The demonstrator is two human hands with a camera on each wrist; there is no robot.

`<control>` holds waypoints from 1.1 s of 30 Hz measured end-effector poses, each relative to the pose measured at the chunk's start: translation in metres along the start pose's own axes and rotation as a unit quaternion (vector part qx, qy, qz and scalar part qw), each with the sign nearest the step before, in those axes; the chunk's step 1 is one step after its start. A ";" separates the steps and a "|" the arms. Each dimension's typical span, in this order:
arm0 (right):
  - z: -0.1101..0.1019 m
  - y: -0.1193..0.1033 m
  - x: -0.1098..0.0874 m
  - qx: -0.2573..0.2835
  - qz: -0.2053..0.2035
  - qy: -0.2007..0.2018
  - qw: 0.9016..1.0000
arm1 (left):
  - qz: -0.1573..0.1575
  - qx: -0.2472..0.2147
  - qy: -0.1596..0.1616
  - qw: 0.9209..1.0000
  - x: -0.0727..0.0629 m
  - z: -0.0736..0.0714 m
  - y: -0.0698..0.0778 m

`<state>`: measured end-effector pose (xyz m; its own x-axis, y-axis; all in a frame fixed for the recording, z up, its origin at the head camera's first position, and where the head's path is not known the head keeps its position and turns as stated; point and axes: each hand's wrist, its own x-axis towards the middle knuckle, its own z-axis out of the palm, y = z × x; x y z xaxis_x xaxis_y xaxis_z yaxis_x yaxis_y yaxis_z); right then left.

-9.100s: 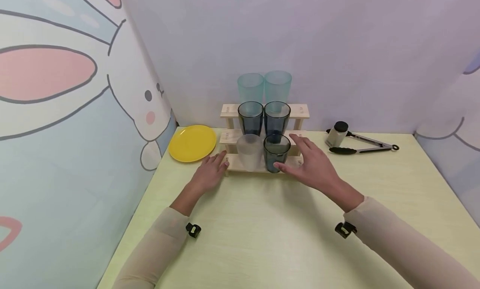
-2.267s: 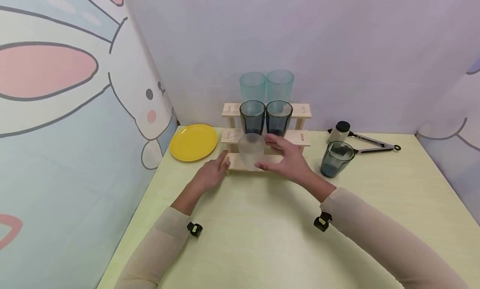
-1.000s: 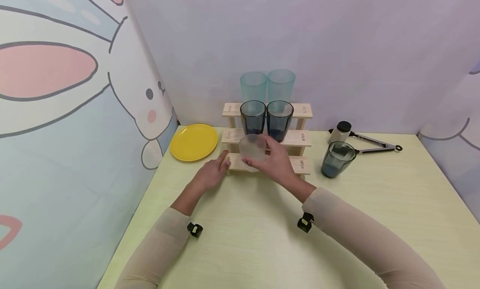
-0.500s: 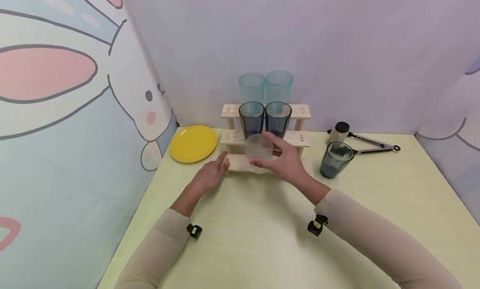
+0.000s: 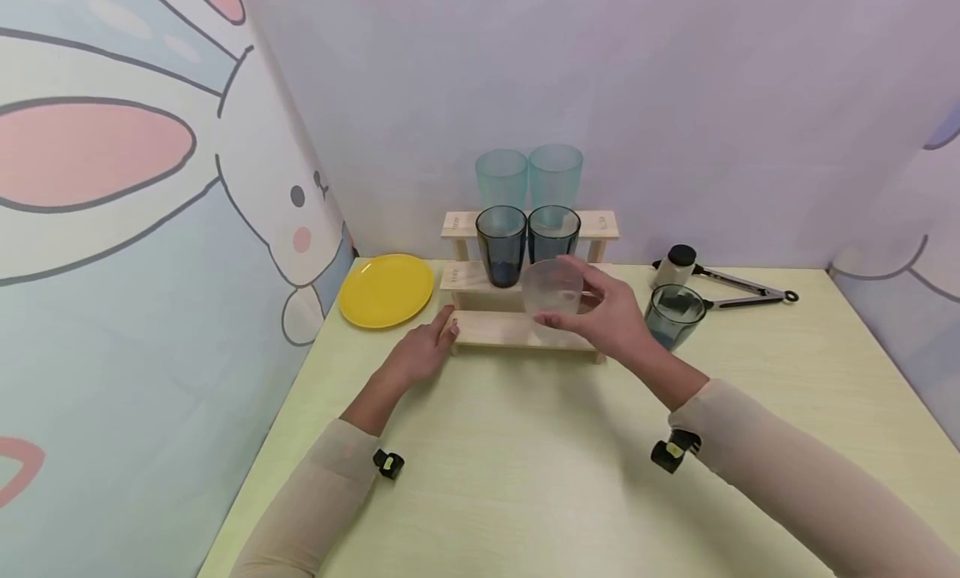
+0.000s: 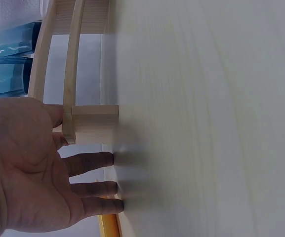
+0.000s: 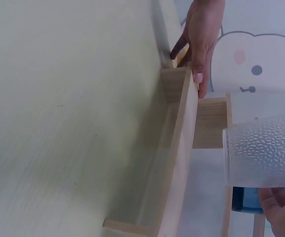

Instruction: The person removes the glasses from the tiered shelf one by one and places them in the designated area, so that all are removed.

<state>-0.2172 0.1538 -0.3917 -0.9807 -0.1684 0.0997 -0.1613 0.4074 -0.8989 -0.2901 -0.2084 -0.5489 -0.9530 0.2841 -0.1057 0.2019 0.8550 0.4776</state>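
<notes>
My right hand (image 5: 621, 318) holds a clear frosted tumbler (image 5: 550, 285) by its side, thumb in front and fingers behind. In the right wrist view the textured tumbler (image 7: 263, 153) is lifted off the bottom shelf (image 7: 178, 163). My left hand (image 5: 420, 349) pinches the left end of the bottom shelf of a three-tier wooden rack (image 5: 487, 328); in the left wrist view thumb and forefinger lie around the shelf end (image 6: 68, 128). Two dark blue-grey glasses (image 5: 501, 245) stand on the middle tier. Two frosted turquoise tumblers (image 5: 555, 174) stand on the top tier.
A dark grey-green glass (image 5: 675, 310) stands on the table right of the rack, partly behind my right hand. Beyond it are a black-lidded jar (image 5: 677, 266) and black-tipped tongs (image 5: 738, 301). A yellow plate (image 5: 386, 291) lies left of the rack. Walls close in behind and at both sides.
Earlier, the dark glass moved from the bottom shelf to the table at right. Since then my right hand has grasped the frosted tumbler, lifted it and carried it rightward. My left hand stays put.
</notes>
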 end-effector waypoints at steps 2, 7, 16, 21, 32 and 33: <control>-0.008 0.000 -0.002 -0.002 0.003 0.002 1.000 | -0.004 0.000 -0.001 1.000 -0.002 -0.001 0.002; -0.027 -0.002 -0.006 -0.016 -0.008 0.019 1.000 | -0.010 -0.006 -0.005 1.000 -0.004 -0.003 0.005; -0.056 -0.003 -0.010 -0.029 -0.002 0.047 0.998 | -0.008 -0.002 0.000 1.000 -0.004 -0.003 0.005; -0.069 0.000 -0.011 -0.033 -0.010 0.063 0.997 | -0.009 -0.001 0.000 1.000 -0.006 -0.004 0.006; -0.100 0.012 -0.013 -0.060 -0.014 0.108 0.992 | -0.012 -0.004 -0.005 1.000 -0.004 -0.003 0.004; -0.103 0.013 -0.014 -0.063 -0.012 0.110 0.992 | -0.012 -0.004 -0.006 1.000 -0.004 -0.003 0.004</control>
<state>-0.2170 0.2539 -0.3609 -0.9746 0.0161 0.2233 -0.1830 0.5173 -0.8360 -0.2861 -0.2073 -0.5436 -0.9550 0.2680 -0.1272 0.1768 0.8584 0.4815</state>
